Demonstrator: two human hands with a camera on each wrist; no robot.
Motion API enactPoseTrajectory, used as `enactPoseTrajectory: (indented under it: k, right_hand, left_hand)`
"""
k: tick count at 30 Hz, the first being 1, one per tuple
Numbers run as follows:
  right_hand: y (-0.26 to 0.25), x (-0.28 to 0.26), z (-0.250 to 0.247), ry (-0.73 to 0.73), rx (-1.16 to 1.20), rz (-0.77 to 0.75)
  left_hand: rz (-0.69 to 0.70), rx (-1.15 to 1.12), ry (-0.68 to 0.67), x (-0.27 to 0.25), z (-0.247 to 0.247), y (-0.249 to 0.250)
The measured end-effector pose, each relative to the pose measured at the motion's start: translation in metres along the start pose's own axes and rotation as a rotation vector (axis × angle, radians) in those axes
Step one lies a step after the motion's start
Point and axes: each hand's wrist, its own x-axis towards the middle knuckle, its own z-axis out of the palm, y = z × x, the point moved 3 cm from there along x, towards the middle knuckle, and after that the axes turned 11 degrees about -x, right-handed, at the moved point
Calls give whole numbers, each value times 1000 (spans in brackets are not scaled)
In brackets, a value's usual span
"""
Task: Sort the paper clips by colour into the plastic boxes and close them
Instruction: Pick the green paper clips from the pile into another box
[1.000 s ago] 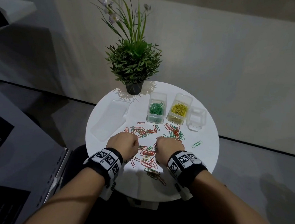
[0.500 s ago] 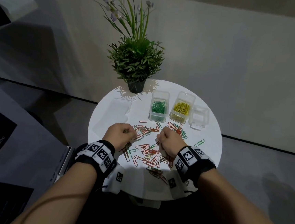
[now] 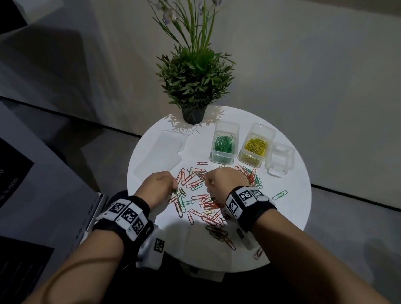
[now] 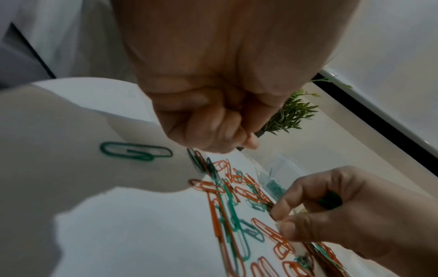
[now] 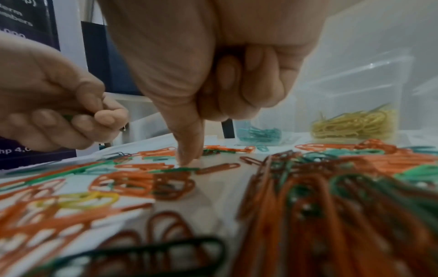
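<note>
A: Step in hand, I judge, is picking green clips out of the scattered pile of orange and green wire paper clips (image 3: 205, 198); best done by pressing one end of a clip down and sliding it clear of the tangle before lifting, so no orange one rides along.

B: Agreed; right hand (image 3: 220, 185) has its fingers curled in, with one digit stretched down onto the round white table (image 3: 290, 222) beside a green clip (image 5: 175, 170); something dark green shows tucked in its curled fingers in the left wrist view, likely gathered clips.

A: Left hand (image 3: 157, 189) is clenched; a sliver of green shows between its fingers (image 5: 71, 120), so it seems to be holding clips too; how many, cannot tell.

B: Pile lies directly under and between both hands, spilling toward the near rim; one green clip (image 3: 279, 195) lies apart to the right.

A: Clear plastic box of green clips (image 3: 223, 145) and clear plastic box of yellow clips (image 3: 255, 147) stand open beyond the hands; an empty clear box (image 3: 280, 160) just right of them; flat clear plastic lids (image 3: 160, 155) lie left.
</note>
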Motion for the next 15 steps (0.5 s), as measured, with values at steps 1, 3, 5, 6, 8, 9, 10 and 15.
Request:
enactPoseTrajectory:
  k: [1, 3, 5, 6, 8, 9, 10, 15]
  right_hand:
    - [0, -1, 1, 9, -4, -3]
    - [2, -4, 2, 26, 8, -3]
    - [4, -6, 1, 29, 6, 16]
    - [4, -6, 1, 31, 5, 23]
    - [5, -5, 2, 27, 5, 29]
    - [5, -5, 3, 22, 13, 33]
    - [5, -4, 5, 19, 26, 38]
    - [10, -6, 2, 42, 62, 63]
  left_hand:
    - [27, 61, 19, 0, -3, -1]
    - [99, 245, 23, 2, -5, -5]
    - [152, 453, -33, 2, -1, -8]
    - [168, 533, -63, 0, 4, -7]
    - [207, 676, -79, -3, 14, 0]
    - [241, 740, -71, -3, 18, 4]
    - [275, 781, -56, -3, 22, 8]
    - [315, 868, -40, 2, 35, 19]
